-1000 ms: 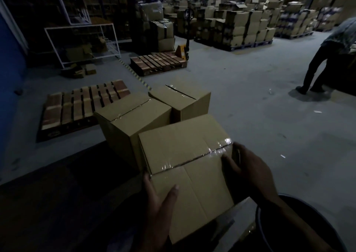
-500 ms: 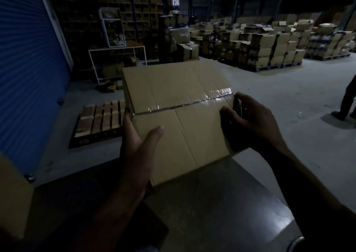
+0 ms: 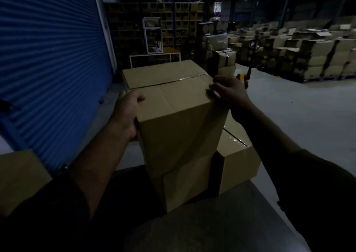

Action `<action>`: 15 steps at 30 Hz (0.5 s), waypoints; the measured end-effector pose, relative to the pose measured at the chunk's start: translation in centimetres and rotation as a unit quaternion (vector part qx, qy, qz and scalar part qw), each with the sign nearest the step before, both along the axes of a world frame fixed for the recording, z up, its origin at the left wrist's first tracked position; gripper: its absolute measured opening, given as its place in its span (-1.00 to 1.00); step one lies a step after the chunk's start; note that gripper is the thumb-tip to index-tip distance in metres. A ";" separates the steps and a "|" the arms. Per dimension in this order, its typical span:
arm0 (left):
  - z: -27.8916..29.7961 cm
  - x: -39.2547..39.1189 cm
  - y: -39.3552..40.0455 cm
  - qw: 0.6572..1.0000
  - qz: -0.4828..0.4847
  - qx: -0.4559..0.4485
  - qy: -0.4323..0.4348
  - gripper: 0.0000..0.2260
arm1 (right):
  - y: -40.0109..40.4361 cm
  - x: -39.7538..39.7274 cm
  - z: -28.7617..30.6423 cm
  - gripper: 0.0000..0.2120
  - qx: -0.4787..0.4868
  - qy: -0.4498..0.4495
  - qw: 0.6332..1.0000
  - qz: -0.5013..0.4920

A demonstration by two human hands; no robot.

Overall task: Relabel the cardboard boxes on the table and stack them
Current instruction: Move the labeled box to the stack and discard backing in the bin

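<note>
Right now the box [image 3: 173,105] sits between the two hands, held at its upper corners above a lower box [image 3: 185,182] that stands on the worktop [image 3: 221,222]. The left hand [image 3: 127,111] wraps the near-left top corner, thumb curled over the top face and the other fingers hidden down the left side. The right hand [image 3: 229,91] is on the far-right top corner, its fingers [image 3: 213,90] bent over the edge by the taped seam. The box's tall side faces the camera and its top seam runs left to right, so the long axis looks vertical. It appears to rest on or just above the lower box, overhanging it slightly to the left; whether the two touch I cannot tell in this light. A second box [image 3: 238,161] stands just beside the lower one on the right, its taped top lower than the held box.

I judge the coming move turns on squaring the box over the lower one: a small shift rightward and down, both hands sharing the load. No label shows on the faces in view.
</note>
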State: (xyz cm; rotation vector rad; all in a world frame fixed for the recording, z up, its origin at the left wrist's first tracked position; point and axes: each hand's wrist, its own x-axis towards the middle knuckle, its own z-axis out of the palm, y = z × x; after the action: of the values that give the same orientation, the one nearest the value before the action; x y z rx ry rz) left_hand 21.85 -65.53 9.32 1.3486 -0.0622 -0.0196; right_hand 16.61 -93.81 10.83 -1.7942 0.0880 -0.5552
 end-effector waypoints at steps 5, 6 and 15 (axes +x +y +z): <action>-0.5 3.5 -2.9 0.998 0.031 0.024 0.051 -0.50 | -1.3 4.5 -1.9 -0.79 0.036 0.020 0.999 0.023; -0.8 4.0 -3.3 0.997 0.033 0.028 0.066 -0.50 | -1.7 5.2 -2.3 -0.82 0.037 0.019 0.999 0.030; -2.9 5.2 -5.1 0.998 0.033 -0.037 0.041 -0.70 | -4.0 9.0 -5.4 -0.61 0.089 0.007 0.995 0.044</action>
State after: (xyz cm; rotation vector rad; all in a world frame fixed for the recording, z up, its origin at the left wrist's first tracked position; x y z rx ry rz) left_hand 27.03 -70.61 6.41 1.2744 0.0508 -0.0165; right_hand 25.65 -97.77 5.44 -1.6201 0.0664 -0.4575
